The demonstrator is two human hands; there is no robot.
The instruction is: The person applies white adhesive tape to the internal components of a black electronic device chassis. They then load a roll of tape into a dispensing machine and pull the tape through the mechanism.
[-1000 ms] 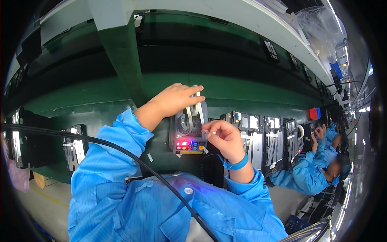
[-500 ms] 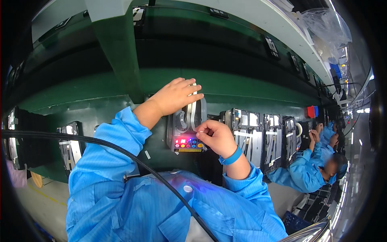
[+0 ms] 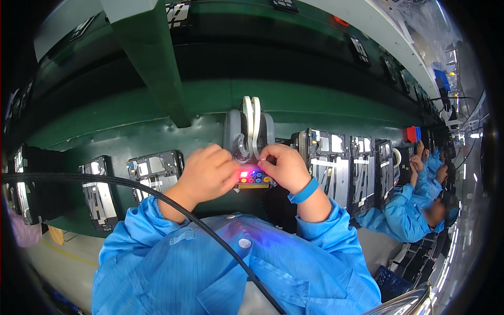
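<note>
We had both hands at the small grey fixture (image 3: 247,137) on the green bench (image 3: 210,105). Left hand (image 3: 207,173) was curled, fingertips against the fixture's lower left side; whether it gripped anything, we couldn't tell. Right hand (image 3: 283,167) pinched the end of the white tape strip (image 3: 251,118), which ran up over the fixture above both hands. Lit button panel (image 3: 253,177) sat between the hands, just below the fingertips. Metal-framed assemblies (image 3: 336,163) stood right of the right hand, more (image 3: 155,170) left of the left.
</note>
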